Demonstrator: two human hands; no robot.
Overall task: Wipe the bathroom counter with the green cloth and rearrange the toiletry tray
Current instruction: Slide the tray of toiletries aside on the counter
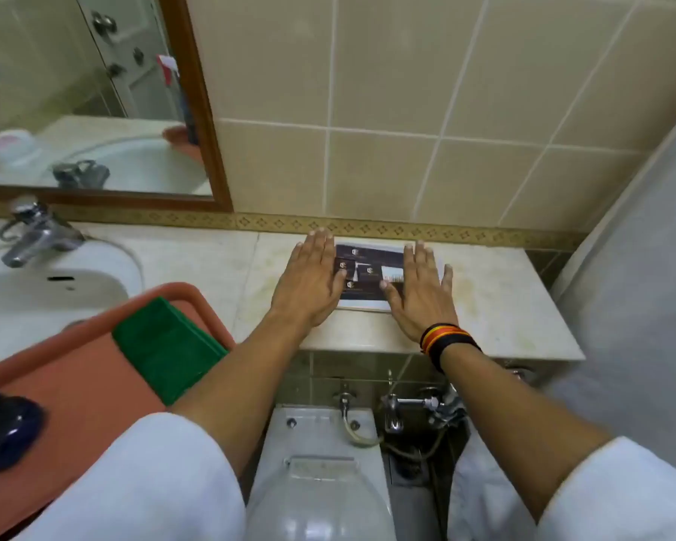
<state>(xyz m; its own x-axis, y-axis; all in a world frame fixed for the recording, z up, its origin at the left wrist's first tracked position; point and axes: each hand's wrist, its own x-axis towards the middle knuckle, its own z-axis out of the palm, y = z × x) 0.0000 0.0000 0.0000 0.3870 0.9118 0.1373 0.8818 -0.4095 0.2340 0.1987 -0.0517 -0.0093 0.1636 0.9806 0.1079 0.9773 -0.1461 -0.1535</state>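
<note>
A small white toiletry tray [363, 304] lies on the marble counter [496, 302] near the tiled wall, holding several dark packets [361, 269] with light logos. My left hand [313, 283] rests flat on the tray's left side, fingers together and extended. My right hand [418, 294], with striped bands at the wrist, lies flat on the tray's right side. Neither hand grips anything. The folded green cloth [164, 345] sits inside an orange plastic basin [75, 380] at the lower left, apart from both hands.
A white sink [36, 290] with a chrome tap [32, 236] is at the left under a wood-framed mirror [94, 95]. A dark blue object [4, 431] lies in the basin. Below the counter are a toilet cistern [321, 462] and chrome valves [410, 408]. A grey wall [640, 267] closes the right.
</note>
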